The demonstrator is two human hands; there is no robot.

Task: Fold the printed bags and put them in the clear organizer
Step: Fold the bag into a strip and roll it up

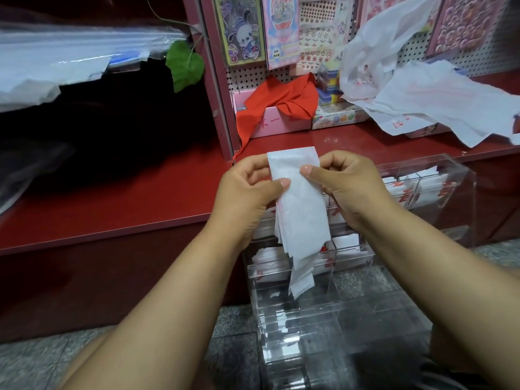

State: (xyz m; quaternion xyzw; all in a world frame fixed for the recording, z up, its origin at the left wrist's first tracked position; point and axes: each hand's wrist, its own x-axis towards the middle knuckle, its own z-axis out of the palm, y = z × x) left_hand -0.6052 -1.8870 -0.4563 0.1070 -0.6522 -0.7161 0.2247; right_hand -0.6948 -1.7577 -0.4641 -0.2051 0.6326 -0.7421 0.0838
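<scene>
A white printed bag (301, 209), folded into a long narrow strip, hangs upright between my hands above the clear organizer (439, 175). My left hand (247, 190) pinches its left edge near the top with thumb over the front. My right hand (346, 181) pinches the right edge at about the same height. The strip's lower end dangles in front of the organizer's compartments, several of which hold folded white bags with red print (405, 190). More unfolded printed bags (439, 99) lie piled on the red shelf at the right.
The red shelf (112, 198) runs across the middle. A red cloth (281, 99) drapes over a pink box at the back. Sticker packs hang on a pegboard (475, 57). Plastic sheets (56, 60) lie at upper left. A grey tiled floor (230, 327) is below.
</scene>
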